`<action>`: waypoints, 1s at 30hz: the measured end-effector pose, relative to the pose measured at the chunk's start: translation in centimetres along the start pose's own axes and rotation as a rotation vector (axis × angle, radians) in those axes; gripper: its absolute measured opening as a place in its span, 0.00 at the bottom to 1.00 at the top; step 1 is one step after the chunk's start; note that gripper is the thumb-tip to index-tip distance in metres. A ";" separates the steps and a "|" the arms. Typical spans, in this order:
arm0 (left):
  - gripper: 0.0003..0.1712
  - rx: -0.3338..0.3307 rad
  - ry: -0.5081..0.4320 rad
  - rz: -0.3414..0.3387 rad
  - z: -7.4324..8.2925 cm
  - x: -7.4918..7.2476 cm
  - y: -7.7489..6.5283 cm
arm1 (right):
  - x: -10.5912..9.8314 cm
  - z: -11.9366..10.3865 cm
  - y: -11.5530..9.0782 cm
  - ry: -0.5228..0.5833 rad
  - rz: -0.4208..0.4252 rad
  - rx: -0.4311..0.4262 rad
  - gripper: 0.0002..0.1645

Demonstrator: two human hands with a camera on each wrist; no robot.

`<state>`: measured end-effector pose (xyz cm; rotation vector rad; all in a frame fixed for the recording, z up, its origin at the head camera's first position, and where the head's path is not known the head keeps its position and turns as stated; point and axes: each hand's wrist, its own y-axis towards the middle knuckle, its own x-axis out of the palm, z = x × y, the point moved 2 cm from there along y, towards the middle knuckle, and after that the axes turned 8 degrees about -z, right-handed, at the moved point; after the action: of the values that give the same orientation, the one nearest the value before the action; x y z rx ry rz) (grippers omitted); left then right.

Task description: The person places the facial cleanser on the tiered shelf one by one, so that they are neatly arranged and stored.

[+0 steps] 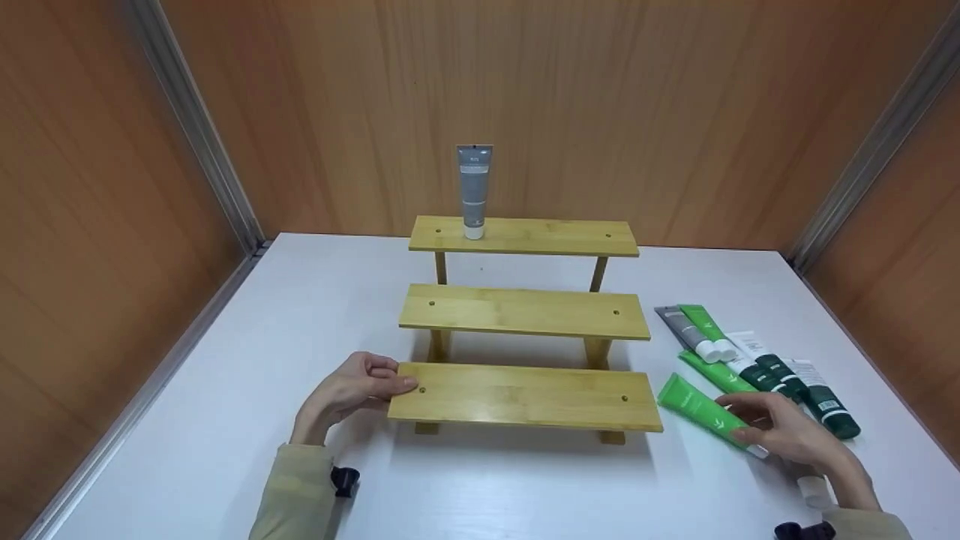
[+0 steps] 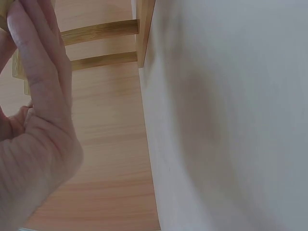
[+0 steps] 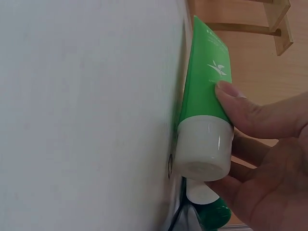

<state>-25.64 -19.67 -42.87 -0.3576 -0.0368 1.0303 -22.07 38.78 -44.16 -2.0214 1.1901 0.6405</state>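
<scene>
A three-tier wooden stand point(image 1: 525, 396) is in the middle of the head view. My left hand point(image 1: 349, 386) pinches the left end of its lowest shelf, thumb on top; the left wrist view shows that hand point(image 2: 43, 110) from the side. At the right, my right hand point(image 1: 787, 431) holds a green squeeze tube point(image 1: 694, 406) near its white cap. In the right wrist view the thumb presses on the green tube point(image 3: 207, 77), cap toward the camera. One grey tube point(image 1: 474, 187) stands upright on its white cap at the left of the top shelf.
Right of the stand lies a pile of tubes: a grey one point(image 1: 684, 330), other green ones point(image 1: 716, 371) and several white ones with dark green caps point(image 1: 829, 409). A white cap point(image 1: 814, 491) shows below my right hand. Wooden panels point(image 1: 525, 97) enclose the white table point(image 1: 300, 300).
</scene>
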 end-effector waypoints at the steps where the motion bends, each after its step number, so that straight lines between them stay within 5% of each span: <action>1: 0.21 0.000 -0.001 0.001 0.0 0.0 0.0 | 0.0 -0.1 0.0 0.000 0.007 0.003 0.32; 19: 0.26 -0.003 0.000 0.012 0.0 0.0 0.0 | -0.6 -2.1 0.1 0.035 0.085 -0.020 0.34; 30: 0.15 0.019 -0.010 -0.028 -0.2 0.0 0.2 | -1.1 -4.1 0.1 0.178 0.162 -0.171 0.35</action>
<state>-25.77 -19.63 -43.10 -0.3343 -0.0408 1.0046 -22.40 36.24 -40.84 -2.1766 1.4587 0.6708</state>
